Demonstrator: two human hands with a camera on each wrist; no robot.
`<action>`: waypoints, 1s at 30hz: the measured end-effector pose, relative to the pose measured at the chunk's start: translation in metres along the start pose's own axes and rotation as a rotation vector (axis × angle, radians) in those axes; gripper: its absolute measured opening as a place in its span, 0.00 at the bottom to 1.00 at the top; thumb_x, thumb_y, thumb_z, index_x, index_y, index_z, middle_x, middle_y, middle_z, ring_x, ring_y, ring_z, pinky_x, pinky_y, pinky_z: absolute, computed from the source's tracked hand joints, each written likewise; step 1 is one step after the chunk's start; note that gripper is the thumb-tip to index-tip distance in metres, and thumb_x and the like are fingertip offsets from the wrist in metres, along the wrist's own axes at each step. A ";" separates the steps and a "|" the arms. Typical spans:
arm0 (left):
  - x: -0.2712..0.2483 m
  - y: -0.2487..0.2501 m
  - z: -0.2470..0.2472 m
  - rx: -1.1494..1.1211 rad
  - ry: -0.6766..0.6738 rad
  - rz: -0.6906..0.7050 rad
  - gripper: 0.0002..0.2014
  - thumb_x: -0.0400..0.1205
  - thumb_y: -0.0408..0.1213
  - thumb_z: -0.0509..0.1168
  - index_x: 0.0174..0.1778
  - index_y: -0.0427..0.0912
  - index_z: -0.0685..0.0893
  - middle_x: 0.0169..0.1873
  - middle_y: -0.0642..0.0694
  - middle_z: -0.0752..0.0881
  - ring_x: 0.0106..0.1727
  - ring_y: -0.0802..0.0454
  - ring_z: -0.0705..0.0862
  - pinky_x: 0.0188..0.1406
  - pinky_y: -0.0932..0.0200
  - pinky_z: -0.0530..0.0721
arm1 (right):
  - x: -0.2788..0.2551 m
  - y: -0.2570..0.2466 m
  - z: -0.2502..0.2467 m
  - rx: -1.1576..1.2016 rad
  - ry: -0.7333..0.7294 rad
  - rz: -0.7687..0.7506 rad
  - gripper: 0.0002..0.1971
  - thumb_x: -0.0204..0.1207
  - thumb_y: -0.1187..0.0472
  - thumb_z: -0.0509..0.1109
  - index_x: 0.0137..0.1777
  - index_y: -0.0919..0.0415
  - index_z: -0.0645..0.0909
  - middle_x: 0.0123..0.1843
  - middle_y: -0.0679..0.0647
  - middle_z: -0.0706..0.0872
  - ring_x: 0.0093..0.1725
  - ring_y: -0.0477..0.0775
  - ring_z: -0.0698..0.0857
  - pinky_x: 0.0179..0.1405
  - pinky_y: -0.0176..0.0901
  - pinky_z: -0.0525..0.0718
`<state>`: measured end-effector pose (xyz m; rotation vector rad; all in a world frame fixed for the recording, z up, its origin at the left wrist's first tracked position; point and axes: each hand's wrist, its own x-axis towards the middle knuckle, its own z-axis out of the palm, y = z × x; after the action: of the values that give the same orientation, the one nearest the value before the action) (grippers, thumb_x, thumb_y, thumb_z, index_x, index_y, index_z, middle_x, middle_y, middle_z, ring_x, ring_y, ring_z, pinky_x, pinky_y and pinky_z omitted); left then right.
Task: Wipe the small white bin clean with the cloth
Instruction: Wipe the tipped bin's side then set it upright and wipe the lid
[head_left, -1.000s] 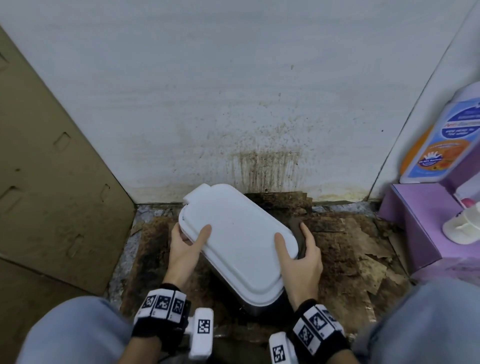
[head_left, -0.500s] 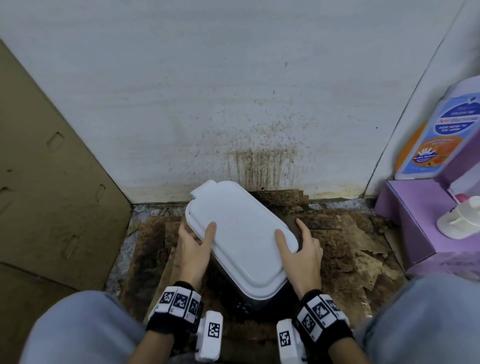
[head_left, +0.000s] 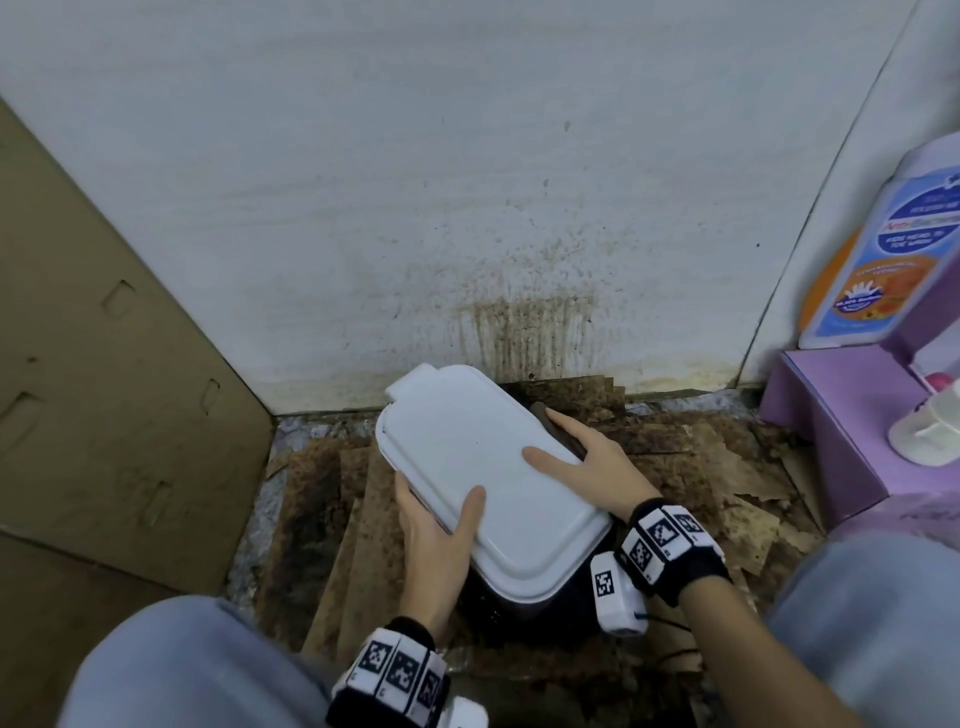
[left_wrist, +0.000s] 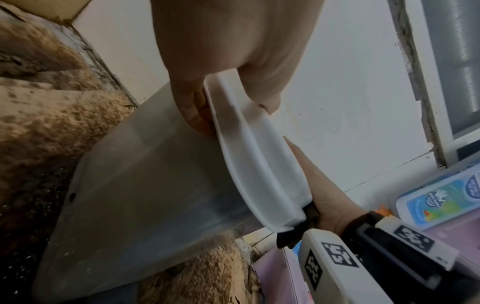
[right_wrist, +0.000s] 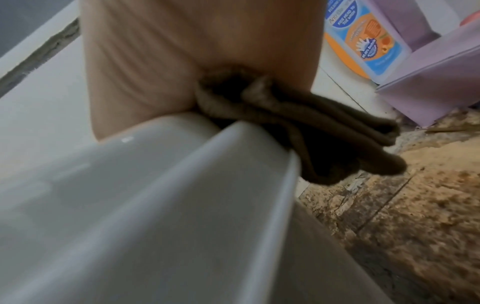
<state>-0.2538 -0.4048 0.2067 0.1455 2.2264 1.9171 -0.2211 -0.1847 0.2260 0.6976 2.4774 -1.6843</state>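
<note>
The small white bin (head_left: 488, 483) is sitting low on the dirty floor (head_left: 691, 483), close to the stained wall (head_left: 467, 182), right betw. the person's knees. It is tilting a bit, w/ its white lid (head_left: 462, 457) still on top.

The left hand (head_left: 431, 540) is gripping the near left edge of the lid: thumb lying on top, fingers (left_wrist: 194, 111) curling under the rim. The right hand (head_left: 592, 467) is holding the other long side. Its thumb is resting flat on the lid, and its fingers are pressing a dark cloth (right_wrist: 298, 131) against the bin's edge. The cloth is bunching up in folds there.

How far along? I think the wiping is only just getting going. The lid top is looking pretty clean and white. The cloth is touching the right edge only. The grey sides, the left edge and the inside prob. still need a wipe. I can't see inside, so can't tell how dirty it is.

Counting things: 1 bin, 1 lid, 1 cloth, 2 hands. Off to the right, 1 purple box (head_left: 831, 415) w/ 1 big soap bottle (head_left: 883, 249) and 1 small white bottle (head_left: 930, 431) on it. On the left, 1 brown cardboard sheet (head_left: 104, 338) is leaning up.
</note>
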 end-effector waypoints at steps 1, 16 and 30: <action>0.001 0.000 0.000 0.002 0.000 -0.002 0.48 0.80 0.47 0.76 0.89 0.54 0.52 0.83 0.58 0.68 0.79 0.61 0.72 0.80 0.49 0.75 | 0.000 0.001 0.000 0.018 0.000 0.002 0.45 0.66 0.28 0.76 0.83 0.34 0.66 0.78 0.46 0.76 0.71 0.51 0.80 0.68 0.53 0.84; 0.034 0.012 -0.025 -0.035 -0.255 -0.040 0.41 0.82 0.49 0.72 0.88 0.61 0.59 0.75 0.65 0.78 0.69 0.68 0.82 0.63 0.60 0.87 | -0.032 0.001 0.030 0.069 0.219 0.129 0.51 0.63 0.20 0.69 0.85 0.39 0.62 0.76 0.48 0.78 0.71 0.55 0.81 0.67 0.61 0.84; 0.054 0.013 -0.051 -0.021 -0.415 -0.134 0.34 0.84 0.50 0.72 0.78 0.80 0.60 0.76 0.62 0.79 0.73 0.54 0.84 0.70 0.42 0.85 | -0.063 -0.013 0.083 0.183 0.419 0.189 0.44 0.75 0.31 0.70 0.87 0.42 0.57 0.76 0.53 0.72 0.77 0.57 0.71 0.73 0.53 0.71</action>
<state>-0.3183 -0.4407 0.2214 0.3468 1.8913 1.6605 -0.1862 -0.2840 0.2231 1.3865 2.4141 -1.8646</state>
